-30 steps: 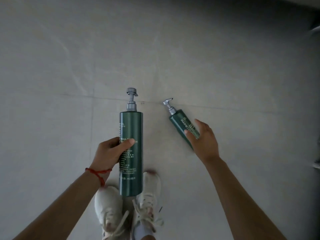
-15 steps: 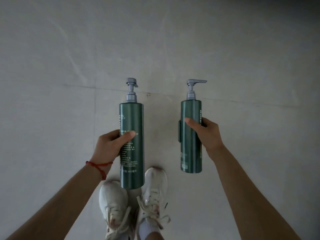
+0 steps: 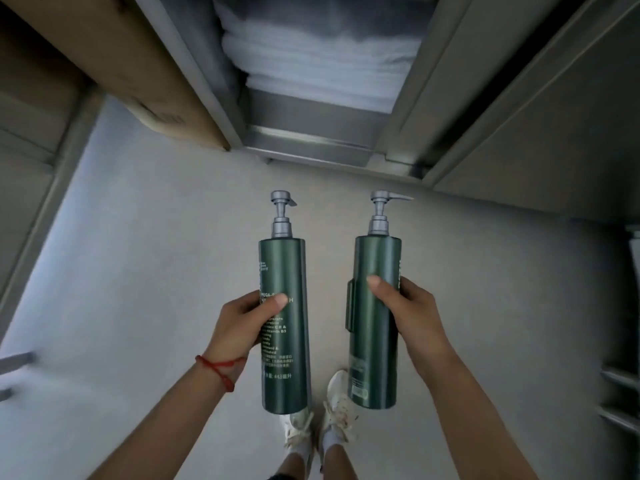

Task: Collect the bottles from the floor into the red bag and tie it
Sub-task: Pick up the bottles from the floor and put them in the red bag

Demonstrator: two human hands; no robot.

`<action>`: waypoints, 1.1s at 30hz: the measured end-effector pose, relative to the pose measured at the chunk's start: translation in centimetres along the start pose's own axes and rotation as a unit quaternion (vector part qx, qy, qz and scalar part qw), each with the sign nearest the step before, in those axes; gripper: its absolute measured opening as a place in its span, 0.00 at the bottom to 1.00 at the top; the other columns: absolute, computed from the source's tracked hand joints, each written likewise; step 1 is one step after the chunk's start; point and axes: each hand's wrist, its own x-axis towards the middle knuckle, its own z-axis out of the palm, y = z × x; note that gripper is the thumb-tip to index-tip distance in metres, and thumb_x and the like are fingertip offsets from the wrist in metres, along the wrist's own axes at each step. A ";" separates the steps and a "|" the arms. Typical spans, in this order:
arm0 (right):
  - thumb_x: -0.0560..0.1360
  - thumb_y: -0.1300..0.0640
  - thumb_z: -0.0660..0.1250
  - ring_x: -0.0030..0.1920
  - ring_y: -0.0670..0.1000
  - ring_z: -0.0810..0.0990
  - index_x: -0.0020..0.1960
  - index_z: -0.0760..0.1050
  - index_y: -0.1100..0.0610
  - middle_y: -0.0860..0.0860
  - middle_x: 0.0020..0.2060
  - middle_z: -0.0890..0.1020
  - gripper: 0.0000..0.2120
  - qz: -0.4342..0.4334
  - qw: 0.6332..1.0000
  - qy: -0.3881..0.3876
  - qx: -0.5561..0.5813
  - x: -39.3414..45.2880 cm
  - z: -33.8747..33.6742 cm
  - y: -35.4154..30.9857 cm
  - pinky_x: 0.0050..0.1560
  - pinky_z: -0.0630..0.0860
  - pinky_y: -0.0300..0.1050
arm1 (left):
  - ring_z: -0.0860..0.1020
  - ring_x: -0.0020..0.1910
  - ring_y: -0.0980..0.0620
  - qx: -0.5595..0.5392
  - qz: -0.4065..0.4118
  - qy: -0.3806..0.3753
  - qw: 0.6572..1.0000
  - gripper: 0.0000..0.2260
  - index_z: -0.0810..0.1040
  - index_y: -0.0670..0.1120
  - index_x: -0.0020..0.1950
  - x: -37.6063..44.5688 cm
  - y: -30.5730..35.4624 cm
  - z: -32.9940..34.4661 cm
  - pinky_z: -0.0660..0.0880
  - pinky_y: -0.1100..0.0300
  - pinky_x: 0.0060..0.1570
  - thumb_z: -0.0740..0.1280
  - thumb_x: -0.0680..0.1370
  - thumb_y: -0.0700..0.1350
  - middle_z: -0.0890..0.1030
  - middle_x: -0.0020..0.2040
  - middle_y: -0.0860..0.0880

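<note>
Setting: indoor storage or linen area, possibly a hotel or housekeeping room; exact type cannot be confirmed. Evidence: a stack of folded white towels (image 3: 322, 60) sits in a grey metal-framed shelf unit (image 3: 311, 143), with a large cardboard box (image 3: 114, 60) leaning just beside it at left. Plain pale floor (image 3: 145, 271); grey panels (image 3: 540, 109) stand at right.

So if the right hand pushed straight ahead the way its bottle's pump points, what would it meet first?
Probably the grey metal threshold below the stacked white towels. The right hand grips its green bottle over bare floor; depth is unclear.
</note>
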 end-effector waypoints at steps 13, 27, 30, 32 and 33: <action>0.57 0.41 0.75 0.39 0.51 0.85 0.41 0.83 0.53 0.51 0.37 0.86 0.19 -0.101 0.991 -0.075 -0.053 -11.6 10.9 -18.8 0.35 0.79 0.41 | 0.81 0.30 0.54 -0.096 0.098 0.098 0.986 0.04 0.81 0.44 0.38 -15.0 14.8 -8.8 0.77 0.63 0.28 0.69 0.71 0.42 0.83 0.29 0.51; 0.65 0.47 0.73 0.37 0.46 0.85 0.46 0.80 0.51 0.44 0.36 0.86 0.13 -0.154 0.980 -0.093 -0.086 -11.1 35.3 -29.6 0.32 0.77 0.34 | 0.81 0.30 0.54 -0.122 0.161 0.136 0.970 0.03 0.82 0.45 0.36 -13.0 30.4 -30.9 0.76 0.64 0.27 0.71 0.68 0.44 0.84 0.30 0.50; 0.63 0.46 0.74 0.36 0.45 0.84 0.46 0.79 0.50 0.44 0.35 0.86 0.14 -0.173 0.977 -0.093 -0.088 -9.7 39.3 -32.2 0.30 0.76 0.32 | 0.81 0.30 0.54 -0.107 0.164 0.135 0.971 0.04 0.82 0.46 0.34 -10.5 34.0 -34.4 0.77 0.63 0.28 0.71 0.69 0.43 0.84 0.30 0.50; 0.63 0.45 0.73 0.36 0.44 0.84 0.46 0.79 0.50 0.47 0.37 0.86 0.14 -0.181 0.975 -0.090 -0.095 -8.3 41.1 -34.1 0.31 0.76 0.32 | 0.81 0.30 0.53 -0.098 0.162 0.138 0.972 0.03 0.82 0.45 0.36 -8.4 36.2 -35.8 0.79 0.60 0.32 0.72 0.68 0.43 0.84 0.30 0.50; 0.64 0.45 0.73 0.37 0.44 0.84 0.47 0.78 0.49 0.47 0.38 0.85 0.14 -0.181 0.975 -0.086 -0.098 -7.4 41.8 -35.0 0.31 0.76 0.32 | 0.81 0.31 0.53 -0.097 0.160 0.137 0.973 0.03 0.82 0.44 0.37 -7.3 37.2 -36.1 0.79 0.58 0.34 0.72 0.68 0.44 0.84 0.30 0.50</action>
